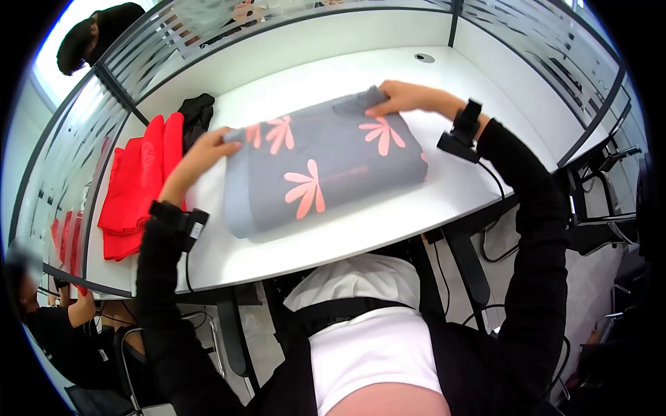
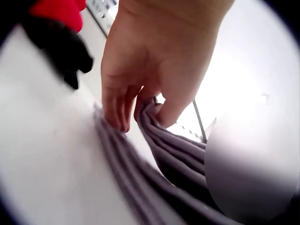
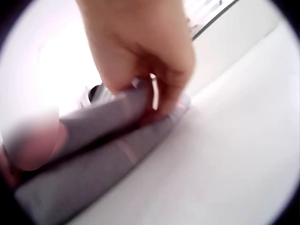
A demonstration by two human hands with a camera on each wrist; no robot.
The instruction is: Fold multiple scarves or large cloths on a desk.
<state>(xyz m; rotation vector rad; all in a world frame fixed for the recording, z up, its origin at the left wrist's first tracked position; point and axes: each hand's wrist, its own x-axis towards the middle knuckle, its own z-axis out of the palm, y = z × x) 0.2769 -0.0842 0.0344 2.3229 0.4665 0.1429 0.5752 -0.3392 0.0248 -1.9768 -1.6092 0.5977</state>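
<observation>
A folded grey cloth (image 1: 333, 173) with coral leaf-like prints lies on the white desk in front of the person. Its far left corner is pinched by the left hand (image 1: 202, 154); in the left wrist view the thumb and fingers of that hand (image 2: 154, 61) hold upper layers of the cloth (image 2: 173, 154), with more layers below. At the far right corner the right hand (image 1: 416, 98) grips a bunched edge. The right wrist view shows this hand (image 3: 145, 42) with its thumb over the upper fold of the cloth (image 3: 103, 110) and fingers between the layers.
Folded red cloth (image 1: 135, 187) is stacked at the desk's left end, with a black cloth item (image 1: 197, 114) behind it. Low partitions (image 1: 333, 41) enclose the white desk (image 1: 374, 239) at the back and sides. A cable grommet (image 1: 424, 58) sits near the back right.
</observation>
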